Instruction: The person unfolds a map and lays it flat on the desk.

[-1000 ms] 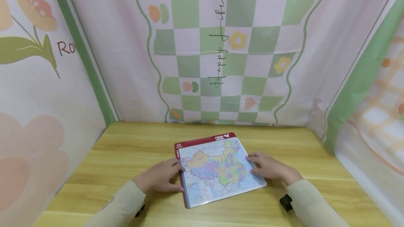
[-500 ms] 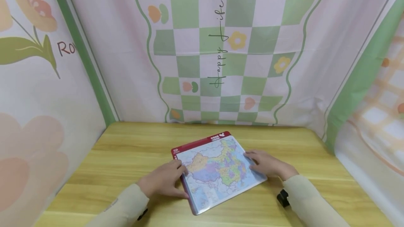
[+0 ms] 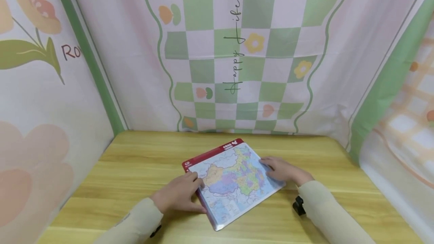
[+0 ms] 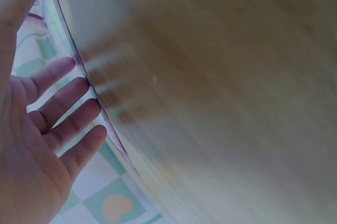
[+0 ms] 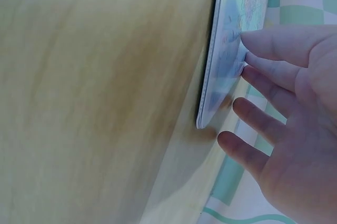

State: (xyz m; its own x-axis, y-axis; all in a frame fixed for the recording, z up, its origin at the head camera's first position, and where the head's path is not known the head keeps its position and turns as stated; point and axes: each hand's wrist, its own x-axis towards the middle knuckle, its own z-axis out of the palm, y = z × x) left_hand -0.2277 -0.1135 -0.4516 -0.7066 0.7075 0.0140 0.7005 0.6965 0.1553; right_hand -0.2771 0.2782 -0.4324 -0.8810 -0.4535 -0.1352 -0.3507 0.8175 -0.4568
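A thin map board (image 3: 230,183), printed with a coloured map of China under a red top strip, lies flat and turned at an angle on the wooden table. My left hand (image 3: 179,194) touches its left edge, with the fingertips on the rim and the thumb lower down. In the left wrist view those fingers (image 4: 68,118) are spread and loosely extended along the edge. At the right side, my right hand (image 3: 284,170) rests its fingertips against the board's edge. The right wrist view has the thumb (image 5: 274,42) over the printed face and lower fingers apart from the board.
The wooden table (image 3: 135,153) extends around the board on all sides. Behind it hangs a green-and-white checked cloth (image 3: 237,67), with printed curtains at left and right. A black strap piece (image 3: 298,205) shows at the right sleeve.
The board has turned counterclockwise on the table, its top right corner shifting left and its lower left corner moving right and nearer. Both hands stay at its sides and shift with it.
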